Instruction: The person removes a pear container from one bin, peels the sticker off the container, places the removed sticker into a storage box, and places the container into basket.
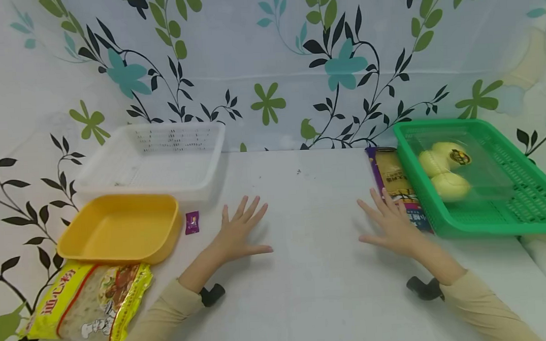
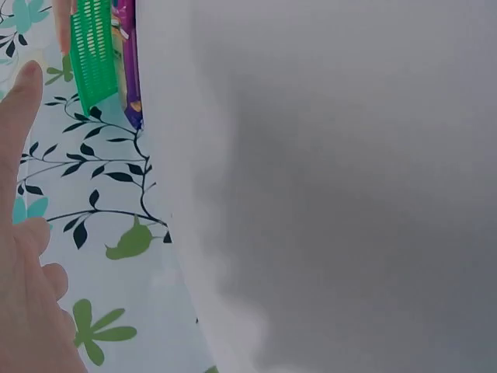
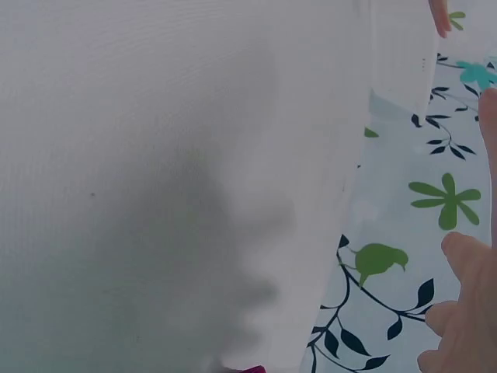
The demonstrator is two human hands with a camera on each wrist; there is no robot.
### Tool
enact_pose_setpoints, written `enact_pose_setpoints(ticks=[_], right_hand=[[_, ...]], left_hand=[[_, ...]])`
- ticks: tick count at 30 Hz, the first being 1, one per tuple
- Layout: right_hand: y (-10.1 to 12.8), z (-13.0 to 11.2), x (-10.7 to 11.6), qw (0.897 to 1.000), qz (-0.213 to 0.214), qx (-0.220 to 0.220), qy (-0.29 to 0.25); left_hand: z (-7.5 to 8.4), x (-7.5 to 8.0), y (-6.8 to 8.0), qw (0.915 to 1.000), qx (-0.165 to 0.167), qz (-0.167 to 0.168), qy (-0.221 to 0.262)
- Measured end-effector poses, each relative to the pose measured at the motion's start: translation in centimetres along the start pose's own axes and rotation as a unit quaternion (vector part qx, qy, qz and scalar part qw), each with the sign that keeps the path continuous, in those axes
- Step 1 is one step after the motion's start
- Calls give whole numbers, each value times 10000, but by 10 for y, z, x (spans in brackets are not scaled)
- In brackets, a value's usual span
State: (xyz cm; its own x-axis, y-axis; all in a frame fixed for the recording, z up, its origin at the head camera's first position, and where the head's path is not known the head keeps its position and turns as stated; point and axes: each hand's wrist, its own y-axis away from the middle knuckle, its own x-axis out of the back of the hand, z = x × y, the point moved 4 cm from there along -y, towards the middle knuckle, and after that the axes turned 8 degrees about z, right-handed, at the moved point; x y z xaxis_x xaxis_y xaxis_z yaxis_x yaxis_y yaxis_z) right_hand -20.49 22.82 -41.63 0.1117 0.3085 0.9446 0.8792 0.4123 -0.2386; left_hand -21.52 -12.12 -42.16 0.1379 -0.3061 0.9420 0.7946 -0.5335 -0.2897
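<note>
Both hands hover over the white table (image 1: 305,291) with fingers spread, holding nothing. My left hand (image 1: 239,236) is right of a small purple packet (image 1: 192,223) and the yellow tray (image 1: 120,230). My right hand (image 1: 392,227) is beside the green basket (image 1: 490,229), its fingertips overlapping a purple-and-gold packet (image 1: 394,178) in the head view. Inside the green basket sits a clear-wrapped pack of round pale yellow fruits (image 1: 451,185) with a dark sticker. The left wrist view has part of the left hand (image 2: 27,287) at its edge; the right hand (image 3: 470,311) appears likewise in the right wrist view.
A white basket (image 1: 211,175) stands at the back left, behind the yellow tray. In front of that tray lies a yellow-edged food bag (image 1: 84,301) at the table's left edge. A leaf-patterned cloth (image 1: 268,53) hangs along the back.
</note>
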Motion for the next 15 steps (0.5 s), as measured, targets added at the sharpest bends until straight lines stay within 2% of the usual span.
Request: enact_pose_setpoints(ticks=[6, 15], right_hand=[[2, 7, 7, 10000, 21, -41, -16], [-1, 14, 17, 9996, 191, 78, -175]], left_hand=[[16, 1, -13, 9998, -109, -98, 103], [31, 2, -30, 9997, -224, 35, 4]])
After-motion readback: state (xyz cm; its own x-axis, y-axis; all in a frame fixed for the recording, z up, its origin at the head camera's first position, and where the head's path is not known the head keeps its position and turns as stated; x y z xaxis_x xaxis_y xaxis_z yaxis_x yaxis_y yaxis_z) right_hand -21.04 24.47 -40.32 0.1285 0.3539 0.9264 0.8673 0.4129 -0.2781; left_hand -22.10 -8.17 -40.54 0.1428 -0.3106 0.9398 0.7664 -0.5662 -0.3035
